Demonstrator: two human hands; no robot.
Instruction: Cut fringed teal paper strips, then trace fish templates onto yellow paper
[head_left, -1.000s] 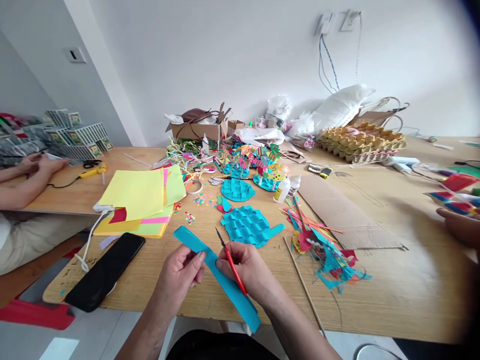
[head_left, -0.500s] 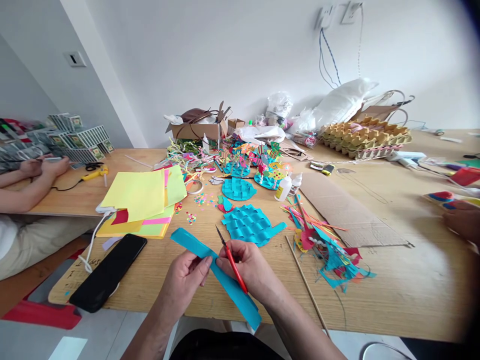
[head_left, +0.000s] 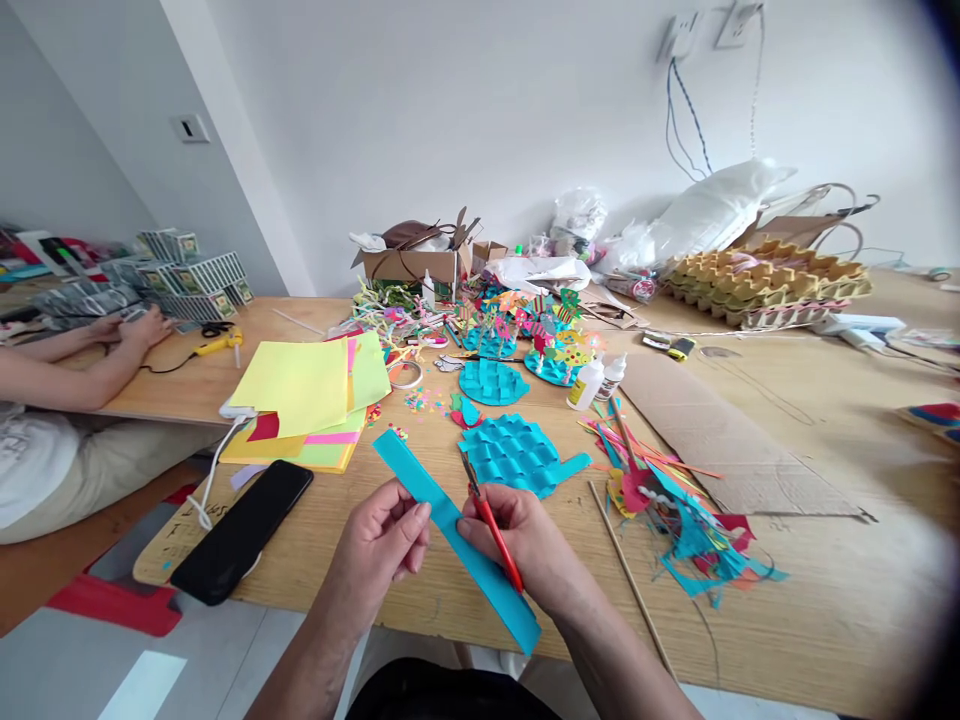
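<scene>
A long blue paper strip (head_left: 491, 577) runs slantwise between my hands, above the front of the table. My left hand (head_left: 386, 540) is closed at the strip's left edge, thumb against bent fingers; how much paper they grip is partly hidden. My right hand (head_left: 525, 540) pinches the strip's middle between thumb and fingers. It also holds red-handled scissors (head_left: 496, 535), dark blades pointing up and away, not on the paper. Just beyond lies a woven blue paper piece (head_left: 517, 452) with one loose strip end. Farther back is a smaller woven blue oval (head_left: 493, 382).
Coloured paper sheets (head_left: 296, 390) and a black phone (head_left: 244, 530) lie left. Glue bottles (head_left: 586, 383), a thin wooden stick (head_left: 630, 580), paper scraps (head_left: 697, 530) and a cardboard sheet (head_left: 735, 440) are right. Another person's hands (head_left: 135, 328) work at far left.
The strip has turned to a steeper slant, and its upper end has swung right. My left thumb has slid back to the strip's edge. The whole view has shifted slightly left.
</scene>
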